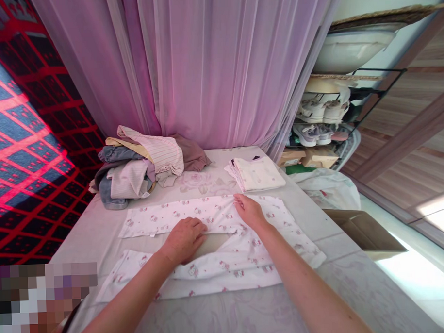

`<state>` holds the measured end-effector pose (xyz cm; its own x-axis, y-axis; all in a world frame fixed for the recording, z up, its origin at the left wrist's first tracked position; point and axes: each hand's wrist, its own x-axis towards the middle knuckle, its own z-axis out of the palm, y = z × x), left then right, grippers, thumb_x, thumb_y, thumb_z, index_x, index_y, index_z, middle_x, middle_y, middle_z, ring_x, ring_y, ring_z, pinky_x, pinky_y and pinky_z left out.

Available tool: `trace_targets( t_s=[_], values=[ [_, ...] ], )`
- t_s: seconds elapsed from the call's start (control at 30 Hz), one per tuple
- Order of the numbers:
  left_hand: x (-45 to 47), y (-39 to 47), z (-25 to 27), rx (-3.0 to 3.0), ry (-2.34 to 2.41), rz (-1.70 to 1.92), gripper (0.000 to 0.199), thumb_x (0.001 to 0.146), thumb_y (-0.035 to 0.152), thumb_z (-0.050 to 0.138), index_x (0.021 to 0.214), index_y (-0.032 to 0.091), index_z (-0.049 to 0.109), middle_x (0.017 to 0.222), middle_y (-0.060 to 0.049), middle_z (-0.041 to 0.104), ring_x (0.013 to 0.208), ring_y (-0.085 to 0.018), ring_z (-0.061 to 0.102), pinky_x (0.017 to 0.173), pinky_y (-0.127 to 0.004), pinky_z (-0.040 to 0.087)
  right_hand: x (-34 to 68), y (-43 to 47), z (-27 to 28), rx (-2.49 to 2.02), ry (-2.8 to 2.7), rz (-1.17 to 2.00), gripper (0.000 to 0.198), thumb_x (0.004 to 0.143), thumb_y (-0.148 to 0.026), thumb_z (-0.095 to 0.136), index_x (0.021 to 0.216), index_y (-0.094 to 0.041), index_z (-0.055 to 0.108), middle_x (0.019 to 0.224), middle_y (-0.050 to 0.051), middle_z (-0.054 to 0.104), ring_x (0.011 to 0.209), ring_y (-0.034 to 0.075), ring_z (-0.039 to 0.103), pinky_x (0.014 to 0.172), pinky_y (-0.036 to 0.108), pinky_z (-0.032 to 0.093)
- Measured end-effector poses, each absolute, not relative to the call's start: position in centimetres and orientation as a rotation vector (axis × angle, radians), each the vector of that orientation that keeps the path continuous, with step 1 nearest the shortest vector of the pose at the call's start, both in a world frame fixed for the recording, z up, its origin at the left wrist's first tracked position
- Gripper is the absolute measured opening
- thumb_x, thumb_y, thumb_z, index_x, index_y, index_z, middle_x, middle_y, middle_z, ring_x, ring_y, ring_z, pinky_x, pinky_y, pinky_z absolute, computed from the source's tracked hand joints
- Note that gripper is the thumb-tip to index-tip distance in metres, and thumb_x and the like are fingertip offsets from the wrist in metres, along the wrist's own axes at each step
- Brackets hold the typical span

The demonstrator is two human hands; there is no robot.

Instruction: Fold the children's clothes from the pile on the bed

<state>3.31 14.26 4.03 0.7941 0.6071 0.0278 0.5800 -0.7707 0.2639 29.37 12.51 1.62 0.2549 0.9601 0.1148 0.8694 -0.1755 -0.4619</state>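
Note:
White trousers [218, 273] with a small pink cartoon cat print lie spread on the bed, legs toward the left and waist toward the right. My right hand [250, 211] pinches the far edge of the upper leg, wrinkling the cloth there. My left hand [186, 238] rests palm down at the gap between the two legs, fingers stretched to the right and touching the upper leg. Its fingertips are partly hidden underneath. Beyond my right hand sits a small folded stack of pale clothes [258, 174].
A heap of crumpled clothes [134, 164] lies at the bed's far left, before a purple curtain [211, 65]. On the right are a shoe rack [380, 100] with shoes [310, 134], a white basin [352, 50], a plastic bag [328, 189] and an open cardboard box [366, 232].

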Motion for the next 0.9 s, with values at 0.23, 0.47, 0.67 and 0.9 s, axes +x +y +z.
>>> trace_targets(
  t_s=[0.23,0.47,0.67,0.9],
  values=[
    [0.9,11.0,5.0,2.559,0.902,0.103,0.039,0.088,0.055,0.050,0.109,0.026,0.065,0.104,-0.005,0.068,0.096,-0.022,0.062,0.085,-0.035,0.046,32.2,3.1,2.2,-1.919,-1.545,0.179,0.032,0.090,-0.039,0.041,0.089,-0.024,0.068,0.093,0.005,0.071,0.090,0.021,0.064,0.082,0.031,0.049],
    [2.8,6.5,3.3,2.693,0.820,-0.012,0.074,0.067,0.053,0.074,0.135,0.034,0.049,0.147,-0.010,0.042,0.132,-0.033,0.041,0.106,-0.050,0.033,34.0,-6.0,1.4,-1.813,-2.000,0.292,0.041,0.076,-0.045,0.067,0.113,-0.028,0.067,0.124,0.007,0.064,0.119,0.028,0.054,0.104,0.045,0.039],
    [5.1,6.0,3.3,2.770,0.820,0.154,0.026,0.091,0.023,0.046,0.109,0.025,0.065,0.126,-0.008,0.062,0.115,-0.024,0.056,0.098,-0.042,0.042,34.7,-5.8,-0.6,-1.827,-1.916,0.150,0.034,0.089,-0.024,0.041,0.106,-0.027,0.071,0.115,0.006,0.069,0.111,0.023,0.059,0.099,0.044,0.042],
    [6.6,3.8,4.9,2.757,0.840,-0.049,0.029,0.097,0.032,0.032,0.094,0.020,0.058,0.078,-0.007,0.068,0.078,-0.022,0.065,0.074,-0.033,0.047,35.8,-5.7,2.3,-2.027,-1.921,0.328,0.036,0.091,-0.030,0.038,0.101,-0.022,0.071,0.094,0.007,0.073,0.090,0.024,0.065,0.083,0.038,0.048]
  ],
)
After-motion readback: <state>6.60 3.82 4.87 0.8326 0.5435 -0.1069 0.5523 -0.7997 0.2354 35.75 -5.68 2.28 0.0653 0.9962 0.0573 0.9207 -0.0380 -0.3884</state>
